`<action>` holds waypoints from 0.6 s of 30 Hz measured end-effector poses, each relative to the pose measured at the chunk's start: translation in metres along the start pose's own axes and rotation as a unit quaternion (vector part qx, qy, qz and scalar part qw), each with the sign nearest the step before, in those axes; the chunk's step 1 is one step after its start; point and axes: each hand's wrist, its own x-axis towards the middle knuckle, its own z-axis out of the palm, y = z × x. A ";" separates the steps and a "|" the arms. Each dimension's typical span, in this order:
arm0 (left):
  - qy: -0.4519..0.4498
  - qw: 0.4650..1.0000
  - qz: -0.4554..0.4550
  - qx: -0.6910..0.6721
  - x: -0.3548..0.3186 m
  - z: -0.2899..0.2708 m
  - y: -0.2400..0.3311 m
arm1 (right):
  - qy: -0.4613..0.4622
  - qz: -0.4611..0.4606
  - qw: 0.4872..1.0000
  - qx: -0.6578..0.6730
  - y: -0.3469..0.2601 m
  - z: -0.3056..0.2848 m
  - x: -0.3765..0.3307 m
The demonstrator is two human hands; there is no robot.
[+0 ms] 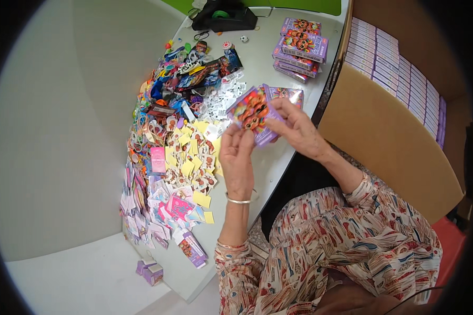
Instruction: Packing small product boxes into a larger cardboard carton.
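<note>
Head view: I hold a purple picture box [251, 113] tilted above the tabletop [265, 58], both hands on it. The fingers of my left hand [236, 157] are pinched together on its near left edge; those of my right hand [301, 132] are closed on its right side. Just beyond it shows a second purple box [294, 96], and farther right sits a stack of similar boxes [301, 48]. To my left spread yellow cards [188, 168] and colourful trinkets [160, 89]. An opened box [191, 249] lies near left; at right stands a cardboard carton [383, 142] with rows of boxes inside.
</note>
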 end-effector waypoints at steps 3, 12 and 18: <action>-0.018 0.996 0.038 0.082 0.003 -0.007 0.004 | 0.006 0.005 0.997 -0.073 0.002 -0.003 -0.002; -0.289 0.827 0.082 0.476 0.129 -0.050 0.031 | 0.149 -0.121 0.822 -0.536 -0.001 -0.039 0.004; -0.372 0.807 -0.045 0.456 0.142 -0.023 0.020 | 0.093 -0.094 0.810 -0.571 0.016 -0.046 0.006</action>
